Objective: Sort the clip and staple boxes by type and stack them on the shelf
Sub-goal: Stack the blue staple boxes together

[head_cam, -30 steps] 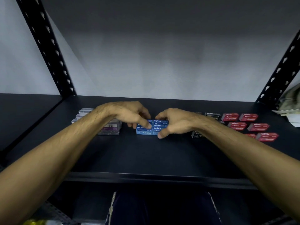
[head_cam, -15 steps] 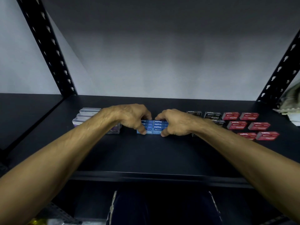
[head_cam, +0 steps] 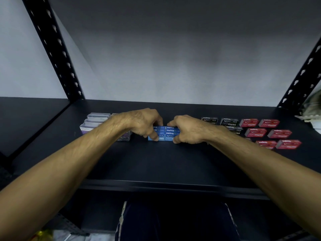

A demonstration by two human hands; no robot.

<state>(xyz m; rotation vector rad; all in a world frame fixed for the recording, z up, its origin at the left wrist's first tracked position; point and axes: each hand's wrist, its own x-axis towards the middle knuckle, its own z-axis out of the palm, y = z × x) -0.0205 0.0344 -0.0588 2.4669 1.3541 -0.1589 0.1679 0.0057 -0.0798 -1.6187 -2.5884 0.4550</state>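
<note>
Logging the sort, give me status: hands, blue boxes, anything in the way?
Left hand and right hand both grip the blue staple boxes on the shelf. Nothing blocking.

**What the box labels say**

On the blue boxes [head_cam: 167, 133] between my hands I can read "Staples" several times; some prints stand upside down from where I look, and "[10]" sits beside the word on one of them. The black boxes [head_cam: 229, 122] to my right carry "Staples" in white, with "[10]" beside it on the front face. The red boxes [head_cam: 268, 123] further right show "Staples" too, in pale print, partly blurred. The clear boxes [head_cam: 97, 120] on my left have a purple label, too smeared for me to read.
</note>
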